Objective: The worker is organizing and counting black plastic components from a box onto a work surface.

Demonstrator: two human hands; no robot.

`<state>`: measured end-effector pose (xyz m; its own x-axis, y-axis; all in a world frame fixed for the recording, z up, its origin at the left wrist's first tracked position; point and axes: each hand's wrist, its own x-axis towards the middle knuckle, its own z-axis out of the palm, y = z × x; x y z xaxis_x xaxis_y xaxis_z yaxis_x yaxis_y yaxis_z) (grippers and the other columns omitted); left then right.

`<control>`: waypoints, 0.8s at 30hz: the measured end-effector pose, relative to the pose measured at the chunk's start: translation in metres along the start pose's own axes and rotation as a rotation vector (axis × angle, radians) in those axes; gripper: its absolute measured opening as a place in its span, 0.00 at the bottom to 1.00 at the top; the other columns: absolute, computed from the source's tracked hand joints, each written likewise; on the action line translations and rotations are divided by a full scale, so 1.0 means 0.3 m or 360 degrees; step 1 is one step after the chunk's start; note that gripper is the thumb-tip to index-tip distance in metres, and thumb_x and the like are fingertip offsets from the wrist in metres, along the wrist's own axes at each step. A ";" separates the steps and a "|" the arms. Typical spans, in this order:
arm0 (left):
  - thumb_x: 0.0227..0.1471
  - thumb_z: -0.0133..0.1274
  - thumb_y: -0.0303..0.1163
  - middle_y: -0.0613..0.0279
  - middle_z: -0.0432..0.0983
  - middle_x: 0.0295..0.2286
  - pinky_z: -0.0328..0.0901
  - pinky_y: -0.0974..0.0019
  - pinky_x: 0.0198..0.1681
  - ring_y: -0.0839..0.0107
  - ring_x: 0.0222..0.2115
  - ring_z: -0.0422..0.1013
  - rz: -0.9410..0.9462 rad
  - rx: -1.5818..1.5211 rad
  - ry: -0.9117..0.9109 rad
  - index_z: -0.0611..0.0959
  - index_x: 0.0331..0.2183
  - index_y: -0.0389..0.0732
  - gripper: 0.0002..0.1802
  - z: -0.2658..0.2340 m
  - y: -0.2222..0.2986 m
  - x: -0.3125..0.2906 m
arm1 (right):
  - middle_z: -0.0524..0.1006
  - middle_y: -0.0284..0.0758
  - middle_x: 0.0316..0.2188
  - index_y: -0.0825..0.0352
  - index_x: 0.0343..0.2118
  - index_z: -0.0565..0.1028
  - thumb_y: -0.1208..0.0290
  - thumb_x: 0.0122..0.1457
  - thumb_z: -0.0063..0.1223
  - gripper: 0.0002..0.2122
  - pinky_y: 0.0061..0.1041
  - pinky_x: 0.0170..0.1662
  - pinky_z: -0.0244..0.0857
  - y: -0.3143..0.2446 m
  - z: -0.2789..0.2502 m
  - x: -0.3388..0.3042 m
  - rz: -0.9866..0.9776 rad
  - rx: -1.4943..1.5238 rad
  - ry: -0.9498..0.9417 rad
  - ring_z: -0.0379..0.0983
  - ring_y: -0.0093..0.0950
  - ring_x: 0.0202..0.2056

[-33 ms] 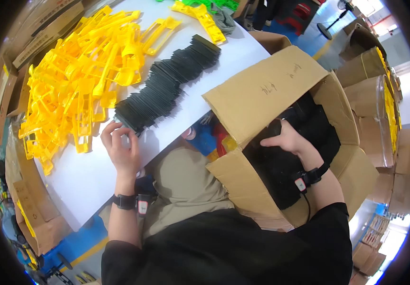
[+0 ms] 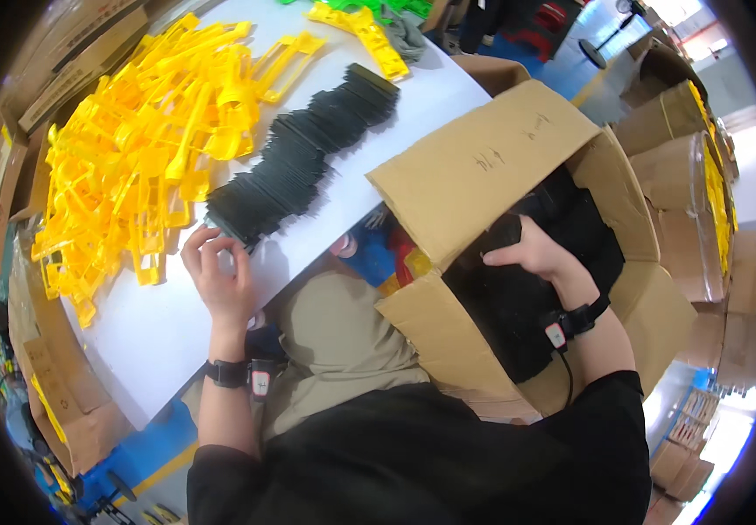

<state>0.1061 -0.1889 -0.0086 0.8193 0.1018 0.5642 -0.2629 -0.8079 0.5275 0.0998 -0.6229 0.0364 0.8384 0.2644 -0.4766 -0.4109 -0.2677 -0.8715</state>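
Observation:
A long, slightly winding row of thin black plates (image 2: 295,157), packed face to face, lies across the white table. My left hand (image 2: 220,273) rests at the row's near end, its fingers curled but apart and its fingertips beside the last plates; it holds nothing that I can see. On my right, an open cardboard box (image 2: 483,175) contains a mass of black pieces (image 2: 527,324). Inside it, my right hand (image 2: 540,251) grips a small black stack (image 2: 502,233) between thumb and fingers. How many plates that stack has, I cannot make out.
A big heap of yellow plastic frames (image 2: 150,157) covers the far left of the white table (image 2: 137,350). Green parts (image 2: 378,10) lie at its far edge. The box's raised flaps stand beside my right forearm. More cardboard boxes (image 2: 680,175) are stacked at the right.
The view has shifted very slightly. In my right hand, the black stack shows a little more plainly between thumb and fingers. My left hand keeps its place by the row's end.

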 end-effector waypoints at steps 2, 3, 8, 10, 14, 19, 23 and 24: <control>0.43 0.56 0.19 0.54 0.68 0.39 0.60 0.56 0.50 0.53 0.46 0.65 0.0052 0.0010 0.0045 0.76 0.29 0.37 0.07 -0.010 -0.004 0.004 | 0.76 0.35 0.36 0.71 0.44 0.73 0.79 0.41 0.64 0.23 0.25 0.43 0.67 -0.066 -0.041 -0.043 0.0126 0.0217 -0.0106 0.73 0.25 0.38; 0.43 0.56 0.19 0.54 0.69 0.39 0.59 0.56 0.51 0.54 0.46 0.65 0.0057 0.0004 0.0066 0.76 0.29 0.37 0.07 -0.010 -0.001 0.010 | 0.76 0.36 0.34 0.71 0.43 0.72 0.78 0.41 0.64 0.22 0.25 0.41 0.68 -0.084 -0.065 -0.051 0.0112 0.0273 -0.0126 0.74 0.25 0.35; 0.43 0.51 0.17 0.51 0.70 0.39 0.60 0.58 0.50 0.57 0.44 0.67 -0.0018 -0.0817 -0.0037 0.74 0.33 0.35 0.10 -0.023 0.212 0.021 | 0.77 0.38 0.30 0.70 0.44 0.70 0.77 0.41 0.66 0.25 0.26 0.39 0.71 -0.202 -0.033 -0.114 -0.0115 0.0603 -0.0206 0.76 0.27 0.32; 0.44 0.54 0.19 0.52 0.61 0.50 0.67 0.59 0.49 0.57 0.52 0.64 -0.0392 -0.1624 -0.0657 0.69 0.48 0.37 0.27 -0.024 0.363 0.023 | 0.78 0.37 0.30 0.70 0.45 0.70 0.78 0.41 0.66 0.25 0.25 0.40 0.72 -0.284 0.063 -0.097 -0.0167 0.0608 -0.0306 0.77 0.27 0.34; 0.37 0.70 0.25 0.49 0.49 0.59 0.70 0.57 0.47 0.62 0.54 0.61 -0.0755 -0.2207 -0.1076 0.41 0.63 0.46 0.64 0.059 0.499 0.073 | 0.77 0.35 0.34 0.69 0.48 0.69 0.78 0.45 0.63 0.25 0.25 0.40 0.71 -0.385 0.281 0.063 -0.0278 0.0521 -0.0452 0.75 0.25 0.35; 0.47 0.61 0.21 0.57 0.62 0.51 0.72 0.64 0.42 0.66 0.49 0.66 -0.0971 -0.2248 -0.0595 0.49 0.61 0.45 0.48 0.070 0.360 0.076 | 0.76 0.31 0.35 0.67 0.44 0.73 0.73 0.54 0.60 0.14 0.21 0.36 0.69 -0.436 0.536 0.256 -0.0022 0.0485 -0.0569 0.73 0.20 0.36; 0.53 0.56 0.25 0.58 0.64 0.50 0.72 0.59 0.44 0.67 0.49 0.67 -0.1367 -0.2233 -0.0545 0.57 0.58 0.47 0.35 0.004 0.223 0.027 | 0.74 0.32 0.33 0.67 0.42 0.71 0.51 0.57 0.56 0.22 0.24 0.34 0.70 -0.411 0.698 0.364 -0.0018 0.0438 -0.0739 0.73 0.22 0.34; 0.53 0.56 0.25 0.58 0.64 0.50 0.72 0.59 0.44 0.67 0.49 0.67 -0.1380 -0.2224 -0.0496 0.57 0.58 0.47 0.35 -0.022 0.197 0.019 | 0.74 0.32 0.33 0.67 0.42 0.71 0.51 0.57 0.56 0.22 0.24 0.34 0.70 -0.419 0.735 0.371 -0.0010 0.0419 -0.0780 0.73 0.22 0.34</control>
<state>0.0920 -0.2324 0.0300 0.9733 -0.0385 -0.2261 0.2104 0.5423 0.8134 0.1659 -0.3556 0.0675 0.6021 0.6822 -0.4148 -0.5349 -0.0410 -0.8439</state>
